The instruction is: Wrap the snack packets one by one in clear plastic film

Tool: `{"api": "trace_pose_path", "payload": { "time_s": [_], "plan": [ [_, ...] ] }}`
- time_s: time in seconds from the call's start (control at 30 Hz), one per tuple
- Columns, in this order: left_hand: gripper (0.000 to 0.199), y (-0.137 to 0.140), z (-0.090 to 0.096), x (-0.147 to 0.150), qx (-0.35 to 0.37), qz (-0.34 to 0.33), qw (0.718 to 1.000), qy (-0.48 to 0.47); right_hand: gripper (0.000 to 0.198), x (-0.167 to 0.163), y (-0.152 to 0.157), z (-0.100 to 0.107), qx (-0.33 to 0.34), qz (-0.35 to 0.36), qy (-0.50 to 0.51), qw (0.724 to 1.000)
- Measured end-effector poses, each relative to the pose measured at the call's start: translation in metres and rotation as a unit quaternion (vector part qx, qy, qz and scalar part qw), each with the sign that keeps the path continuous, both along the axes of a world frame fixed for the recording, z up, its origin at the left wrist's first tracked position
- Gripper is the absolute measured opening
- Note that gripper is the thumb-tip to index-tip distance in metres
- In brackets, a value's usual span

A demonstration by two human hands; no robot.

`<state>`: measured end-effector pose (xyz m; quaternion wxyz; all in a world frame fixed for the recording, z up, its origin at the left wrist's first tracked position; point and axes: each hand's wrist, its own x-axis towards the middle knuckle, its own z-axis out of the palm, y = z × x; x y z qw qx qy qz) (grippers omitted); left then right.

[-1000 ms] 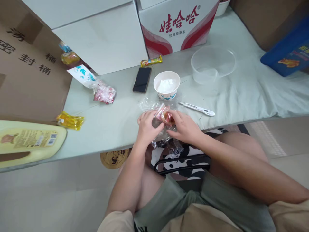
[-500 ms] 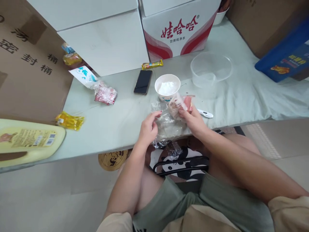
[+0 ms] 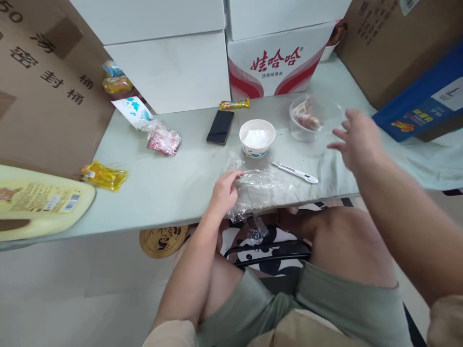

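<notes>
My right hand (image 3: 356,137) is in the air at the right side of the clear plastic tub (image 3: 302,135). Its fingers are spread and hold nothing. Inside the tub lies a crumpled wrapper with reddish-brown and white parts (image 3: 306,115). At the left edge of a sheet of clear plastic wrap (image 3: 260,185), my left hand (image 3: 226,193) rests with fingers loosely bent and the thumb apart. A white paper bowl (image 3: 258,140) with something white inside stands beyond the wrap. A white utility knife (image 3: 294,172) lies just right of the wrap.
A phone (image 3: 220,127) and a yellow snack bar (image 3: 234,103) lie behind. To the left are a red packet in clear film (image 3: 164,140) and a yellow packet (image 3: 106,176). White cartons (image 3: 170,72) and a blue box (image 3: 415,101) border the table.
My right hand has let go of the crumpled wrapper, now in the clear tub, and has swung to the right. The utility knife is uncovered. My left hand stays by the wrap.
</notes>
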<state>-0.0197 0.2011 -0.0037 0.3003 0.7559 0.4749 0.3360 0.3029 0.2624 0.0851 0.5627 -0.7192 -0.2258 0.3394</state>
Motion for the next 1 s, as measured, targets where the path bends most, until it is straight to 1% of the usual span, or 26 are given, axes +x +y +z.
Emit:
{"api": "trace_pose_path", "payload": {
  "time_s": [0.03,0.07,0.13,0.17,0.2,0.23,0.27,0.33,0.37,0.4,0.43,0.47,0.53,0.6,0.63,0.67,0.73,0.8,0.87,0.9,0.93,0.97,1.0],
  "plan": [
    [0.058,0.000,0.000,0.000,0.000,-0.001,1.000,0.001,0.040,-0.004,-0.013,-0.008,0.018,-0.007,-0.045,0.999],
    [0.058,-0.001,0.000,0.000,0.001,-0.003,1.000,0.002,0.036,-0.011,-0.029,-0.019,0.040,0.014,-0.085,0.995],
    [0.057,-0.002,0.000,-0.001,0.000,-0.005,1.000,0.006,0.028,-0.029,-0.062,-0.042,0.100,0.098,-0.178,0.974],
    [0.057,-0.002,0.000,-0.002,-0.001,-0.004,1.000,0.007,0.024,-0.039,-0.077,-0.051,0.123,0.164,-0.220,0.954],
    [0.056,-0.002,-0.001,-0.003,-0.004,-0.001,1.000,0.008,0.020,-0.049,-0.090,-0.058,0.143,0.233,-0.258,0.926],
    [0.055,-0.001,-0.001,-0.004,-0.006,0.005,1.000,0.009,0.019,-0.058,-0.100,-0.062,0.165,0.307,-0.292,0.891],
    [0.053,0.000,-0.001,-0.006,-0.010,0.014,1.000,0.008,0.021,-0.065,-0.106,-0.064,0.186,0.379,-0.320,0.848],
    [0.047,0.003,-0.001,-0.011,-0.018,0.046,0.999,0.003,0.032,-0.073,-0.110,-0.064,0.210,0.499,-0.368,0.756],
    [0.043,0.005,0.000,-0.014,-0.019,0.069,0.997,-0.003,0.042,-0.074,-0.109,-0.064,0.207,0.541,-0.393,0.715],
    [0.039,0.007,0.001,-0.017,-0.020,0.097,0.995,-0.011,0.051,-0.074,-0.107,-0.066,0.192,0.569,-0.418,0.682],
    [0.034,0.009,0.003,-0.020,-0.021,0.127,0.991,-0.021,0.056,-0.072,-0.105,-0.068,0.170,0.584,-0.443,0.658],
    [0.030,0.009,0.006,-0.022,-0.025,0.157,0.987,-0.029,0.057,-0.070,-0.103,-0.071,0.148,0.593,-0.464,0.642],
    [0.024,0.008,0.011,-0.025,-0.039,0.209,0.976,-0.041,0.049,-0.067,-0.100,-0.077,0.120,0.599,-0.485,0.626],
    [0.021,0.005,0.017,-0.027,-0.060,0.236,0.969,-0.043,0.036,-0.066,-0.099,-0.081,0.121,0.600,-0.481,0.628],
    [0.021,0.003,0.019,-0.028,-0.067,0.240,0.967,-0.043,0.031,-0.066,-0.099,-0.081,0.127,0.595,-0.474,0.637],
    [0.021,0.001,0.021,-0.029,-0.069,0.240,0.967,-0.041,0.028,-0.066,-0.100,-0.080,0.135,0.583,-0.465,0.652],
    [0.017,-0.003,0.026,-0.030,-0.040,0.230,0.972,-0.025,0.025,-0.067,-0.103,-0.075,0.152,0.539,-0.444,0.700],
    [0.012,-0.010,0.032,-0.028,0.043,0.206,0.977,0.008,0.022,-0.067,-0.105,-0.069,0.158,0.471,-0.423,0.758],
    [0.012,-0.023,0.037,-0.020,0.124,0.152,0.980,0.041,0.016,-0.067,-0.107,-0.062,0.143,0.394,-0.393,0.818],
    [0.016,-0.032,0.039,-0.012,0.137,0.110,0.983,0.056,0.013,-0.067,-0.107,-0.060,0.130,0.359,-0.375,0.845],
    [0.024,-0.043,0.039,-0.003,0.134,0.057,0.987,0.069,0.010,-0.068,-0.107,-0.057,0.115,0.330,-0.357,0.866],
    [0.047,-0.054,0.038,0.008,0.119,0.011,0.987,0.103,0.008,-0.069,-0.107,-0.056,0.103,0.309,-0.340,0.882],
    [0.074,-0.066,0.036,0.020,0.108,-0.029,0.983,0.144,0.007,-0.070,-0.106,-0.054,0.096,0.297,-0.327,0.892]
  ]
}}
